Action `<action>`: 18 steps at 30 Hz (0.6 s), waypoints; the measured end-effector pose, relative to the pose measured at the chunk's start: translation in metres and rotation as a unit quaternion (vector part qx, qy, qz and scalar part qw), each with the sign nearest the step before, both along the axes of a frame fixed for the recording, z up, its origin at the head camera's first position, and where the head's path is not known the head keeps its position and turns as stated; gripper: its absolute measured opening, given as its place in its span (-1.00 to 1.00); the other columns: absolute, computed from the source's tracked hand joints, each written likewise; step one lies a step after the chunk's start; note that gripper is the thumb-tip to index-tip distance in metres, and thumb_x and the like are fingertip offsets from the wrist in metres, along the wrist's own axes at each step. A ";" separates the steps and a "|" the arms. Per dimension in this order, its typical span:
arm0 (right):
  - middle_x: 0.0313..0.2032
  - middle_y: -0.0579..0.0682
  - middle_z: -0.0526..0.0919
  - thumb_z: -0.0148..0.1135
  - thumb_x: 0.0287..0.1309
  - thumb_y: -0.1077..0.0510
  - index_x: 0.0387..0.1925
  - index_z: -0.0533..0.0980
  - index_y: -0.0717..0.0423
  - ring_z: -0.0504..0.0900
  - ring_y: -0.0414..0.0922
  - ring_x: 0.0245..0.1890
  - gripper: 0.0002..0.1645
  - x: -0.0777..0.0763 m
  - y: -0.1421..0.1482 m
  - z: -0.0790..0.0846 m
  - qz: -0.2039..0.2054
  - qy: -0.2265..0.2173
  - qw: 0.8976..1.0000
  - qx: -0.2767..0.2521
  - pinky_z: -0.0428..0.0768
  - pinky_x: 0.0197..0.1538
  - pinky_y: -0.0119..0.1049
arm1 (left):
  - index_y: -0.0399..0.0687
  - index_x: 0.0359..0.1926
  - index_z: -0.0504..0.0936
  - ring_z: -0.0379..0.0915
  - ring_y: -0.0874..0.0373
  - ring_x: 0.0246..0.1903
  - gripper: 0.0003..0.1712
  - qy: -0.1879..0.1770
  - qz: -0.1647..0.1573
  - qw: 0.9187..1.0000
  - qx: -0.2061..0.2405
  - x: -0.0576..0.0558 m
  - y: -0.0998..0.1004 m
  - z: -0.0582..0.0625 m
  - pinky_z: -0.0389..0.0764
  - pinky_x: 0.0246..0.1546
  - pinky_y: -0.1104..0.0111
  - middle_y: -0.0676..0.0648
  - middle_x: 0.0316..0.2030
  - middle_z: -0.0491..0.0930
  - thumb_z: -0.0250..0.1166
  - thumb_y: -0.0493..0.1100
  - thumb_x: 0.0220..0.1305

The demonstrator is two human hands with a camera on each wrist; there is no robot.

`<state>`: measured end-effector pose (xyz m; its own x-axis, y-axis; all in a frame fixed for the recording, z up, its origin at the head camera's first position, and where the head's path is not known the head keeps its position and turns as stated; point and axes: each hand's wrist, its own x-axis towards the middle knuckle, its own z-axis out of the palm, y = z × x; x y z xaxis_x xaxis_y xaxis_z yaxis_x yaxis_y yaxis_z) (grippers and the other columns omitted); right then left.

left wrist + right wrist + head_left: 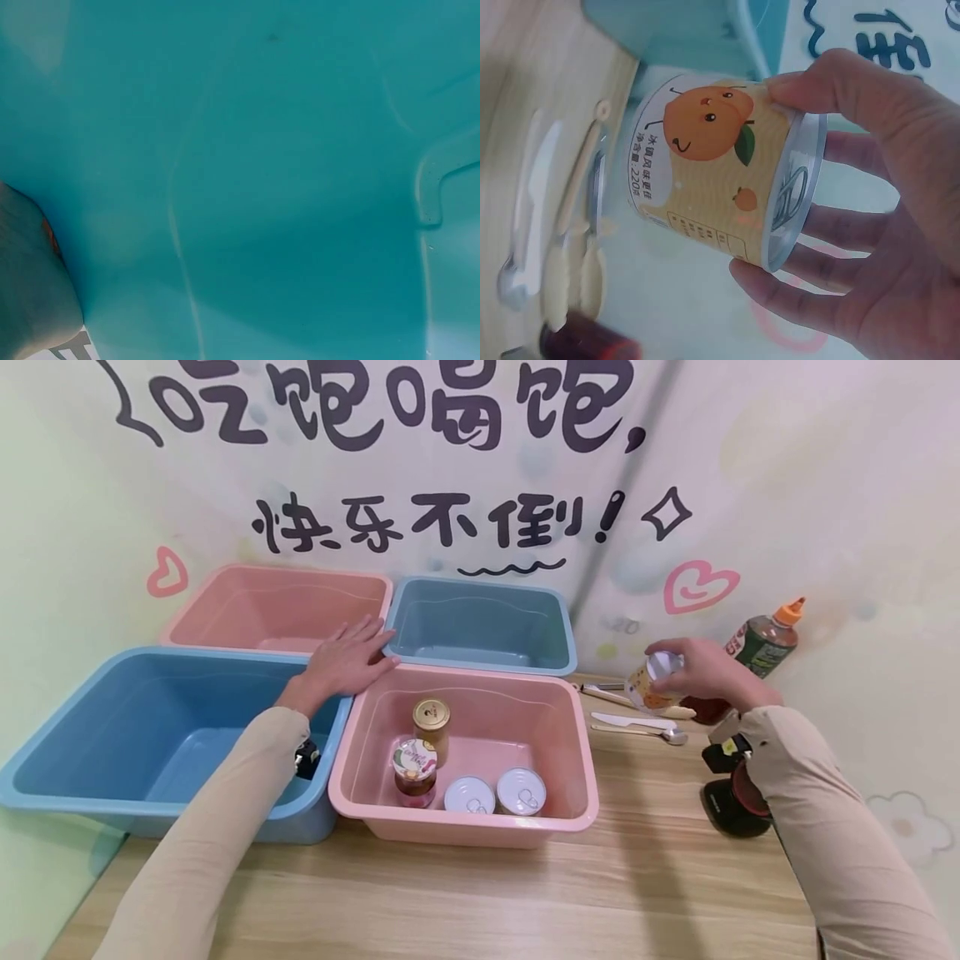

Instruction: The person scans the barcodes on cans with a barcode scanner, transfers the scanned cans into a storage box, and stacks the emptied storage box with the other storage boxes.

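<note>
My right hand [708, 672] holds a pull-tab can [705, 161] by its lid end, thumb on one side and fingers on the other. An orange fruit is printed on its pale yellow label; in the head view the can is tilted above the cutlery. My left hand [348, 662] lies with extended fingers on the rims where the tubs meet. Near it, the front pink tub [461, 837] contains a gold-lidded jar [431, 717], a jar with a patterned lid [415, 770] and two silver-lidded cans [521, 791]. The left wrist view shows mostly blue tub wall [285, 150].
A large blue tub [67, 727] stands at left, with another pink tub [277, 602] and a smaller blue tub [480, 618] behind. Right of them lie a white knife [633, 722], a spoon [673, 737] and tongs [592, 277]. An orange-capped sauce bottle [765, 639] stands by the wall.
</note>
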<state>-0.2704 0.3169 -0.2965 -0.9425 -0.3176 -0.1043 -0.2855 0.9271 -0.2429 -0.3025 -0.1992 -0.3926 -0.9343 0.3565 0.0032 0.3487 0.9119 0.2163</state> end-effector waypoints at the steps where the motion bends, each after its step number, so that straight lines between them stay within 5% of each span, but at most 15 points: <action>1: -0.05 0.39 0.62 0.46 0.03 0.12 0.20 0.51 0.24 0.59 0.16 -0.21 -0.32 -0.003 -0.005 0.003 0.001 0.000 1.000 -0.002 0.64 -0.27 -0.07 | -0.04 0.55 0.11 -0.36 -0.18 0.60 -0.19 0.000 0.000 1.000 0.000 0.000 0.000 0.000 -0.25 0.56 -0.12 -0.22 0.59 -0.10 -0.06 0.27 0.46; 18: 0.04 0.36 0.60 0.41 0.05 0.16 0.22 0.50 0.20 0.58 0.23 -0.07 -0.34 -0.051 -0.078 0.031 -0.003 -0.005 1.000 -0.028 0.67 -0.03 0.09 | -0.09 0.56 0.07 -0.35 -0.17 0.60 -0.15 0.004 0.003 1.000 0.005 0.002 0.000 0.001 -0.28 0.57 -0.09 -0.21 0.59 -0.09 -0.07 0.28 0.46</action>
<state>-0.3216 0.2386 -0.2654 -0.9432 -0.3185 -0.0949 -0.2784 0.9132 -0.2977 -0.3002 -0.1989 -0.3917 -0.9366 0.3502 0.0140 0.3443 0.9120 0.2229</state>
